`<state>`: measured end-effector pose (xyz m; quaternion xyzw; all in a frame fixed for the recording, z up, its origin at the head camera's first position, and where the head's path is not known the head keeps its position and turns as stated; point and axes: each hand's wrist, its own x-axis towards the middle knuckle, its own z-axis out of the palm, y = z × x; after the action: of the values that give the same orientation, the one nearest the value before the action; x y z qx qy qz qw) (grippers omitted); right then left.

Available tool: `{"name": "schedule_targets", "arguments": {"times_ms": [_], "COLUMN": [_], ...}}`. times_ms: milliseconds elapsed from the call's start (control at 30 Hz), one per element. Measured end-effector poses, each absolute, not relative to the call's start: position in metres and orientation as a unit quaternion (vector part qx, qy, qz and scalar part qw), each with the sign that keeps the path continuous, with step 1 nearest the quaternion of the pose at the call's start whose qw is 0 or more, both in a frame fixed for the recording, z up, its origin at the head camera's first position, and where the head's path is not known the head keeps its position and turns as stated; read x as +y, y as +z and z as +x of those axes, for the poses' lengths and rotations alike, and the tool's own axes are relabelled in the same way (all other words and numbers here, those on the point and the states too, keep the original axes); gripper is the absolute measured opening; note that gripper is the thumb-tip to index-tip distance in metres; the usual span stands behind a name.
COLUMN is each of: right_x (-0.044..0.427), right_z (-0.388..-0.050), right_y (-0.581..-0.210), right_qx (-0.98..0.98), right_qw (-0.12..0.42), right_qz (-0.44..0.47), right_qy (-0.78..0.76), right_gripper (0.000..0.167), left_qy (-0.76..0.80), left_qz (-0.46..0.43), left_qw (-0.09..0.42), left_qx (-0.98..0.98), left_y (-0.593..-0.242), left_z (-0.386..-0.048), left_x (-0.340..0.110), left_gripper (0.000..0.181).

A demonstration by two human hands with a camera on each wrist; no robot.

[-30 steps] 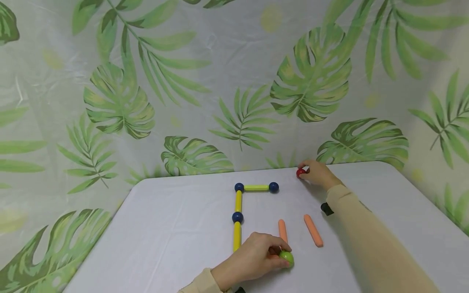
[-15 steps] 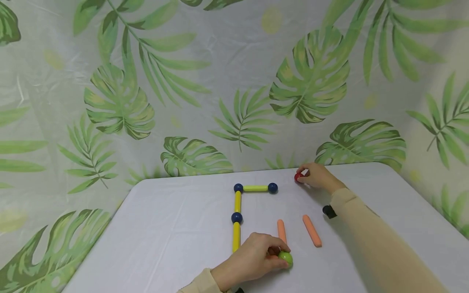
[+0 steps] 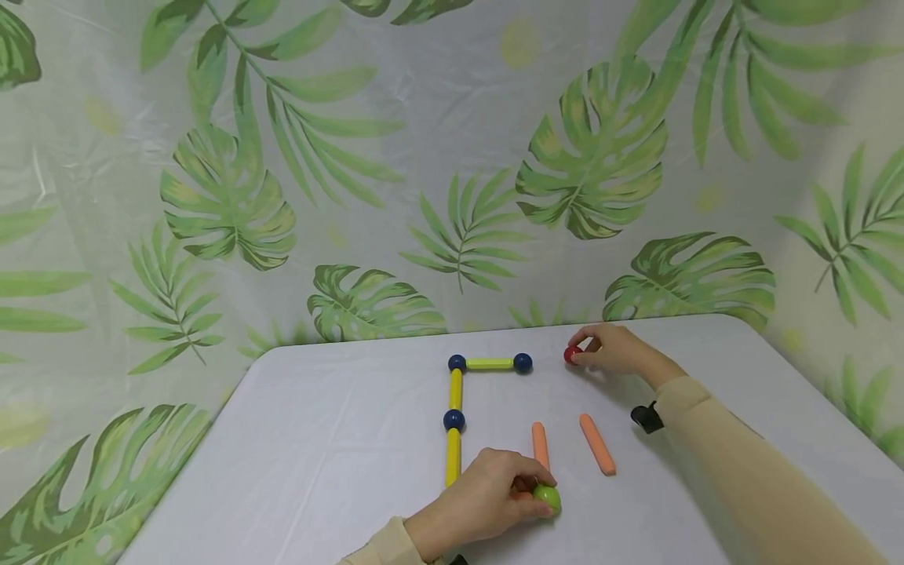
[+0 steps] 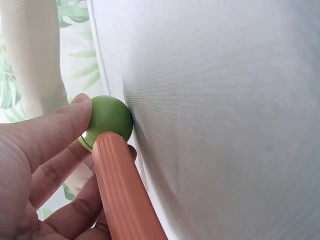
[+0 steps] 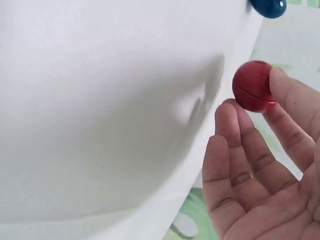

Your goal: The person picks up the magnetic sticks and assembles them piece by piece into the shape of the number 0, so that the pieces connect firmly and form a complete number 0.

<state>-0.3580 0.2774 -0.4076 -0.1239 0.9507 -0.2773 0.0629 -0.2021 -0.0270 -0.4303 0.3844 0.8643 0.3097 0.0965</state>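
Observation:
In the head view my left hand [image 3: 487, 493] pinches a green ball [image 3: 548, 500] near the front of the table. An orange stick [image 3: 540, 444] meets that ball at its near end; the left wrist view shows the stick's end [image 4: 117, 180] against the green ball [image 4: 112, 112]. Farther back on the right, my right hand [image 3: 621, 350] holds a red ball [image 3: 571, 355] between thumb and fingertips. Its other fingers are loosely bent in the right wrist view, beside the red ball [image 5: 252, 86]. A second orange stick [image 3: 597, 445] lies loose between the two hands.
Left of the orange sticks, yellow sticks [image 3: 455, 390] and dark blue balls [image 3: 454, 421] form a corner shape. A yellow-green stick [image 3: 490, 364] runs to a blue ball [image 3: 523, 362] near the red one. My left hand hides the lower yellow stick's near end. Behind hangs a leaf-patterned cloth [image 3: 353, 196].
My right hand has brought the red ball a little nearer to me, away from the table's back edge. The left hand stays with the green ball.

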Motion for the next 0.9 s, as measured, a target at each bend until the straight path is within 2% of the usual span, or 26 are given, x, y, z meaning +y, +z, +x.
{"name": "schedule_targets", "arguments": {"times_ms": [333, 567, 900], "right_x": [0.269, 0.257, 0.239], "right_z": [-0.342, -0.335, -0.325], "right_y": [-0.407, -0.406, -0.410], "right_qx": [0.936, 0.924, 0.916], "right_qw": [0.094, 0.123, 0.136], "right_qz": [-0.180, -0.193, -0.214], "right_qy": [-0.289, -0.307, -0.311], "right_gripper": [0.034, 0.034, 0.030], "left_qy": [0.313, 0.316, 0.327], "left_qz": [0.383, 0.383, 0.383], "left_qw": [0.096, 0.098, 0.105], "left_qx": [0.864, 0.862, 0.858], "left_y": [-0.430, -0.430, -0.430], "left_z": [-0.202, -0.201, -0.202], "left_x": [-0.027, -0.027, -0.027], "left_gripper": [0.024, 0.023, 0.023]}}
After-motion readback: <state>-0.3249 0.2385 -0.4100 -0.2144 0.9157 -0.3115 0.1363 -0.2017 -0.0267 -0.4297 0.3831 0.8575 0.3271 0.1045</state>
